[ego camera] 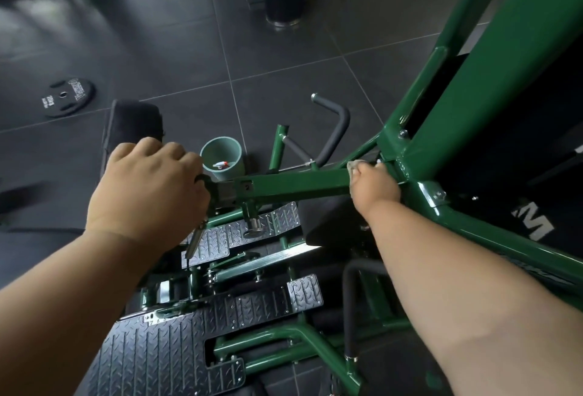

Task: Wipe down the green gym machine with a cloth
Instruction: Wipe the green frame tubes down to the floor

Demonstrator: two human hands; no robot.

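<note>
A: Where is the green gym machine (479, 86)?

B: It fills the right and lower frame: glossy dark-green tubes, one thick beam slanting up to the upper right, a square bar crossing the middle, black tread plates below.

A: And the cloth (354, 167)?

B: Pale, bunched, mostly hidden, on the square bar right of centre, near the frame joint.
</note>
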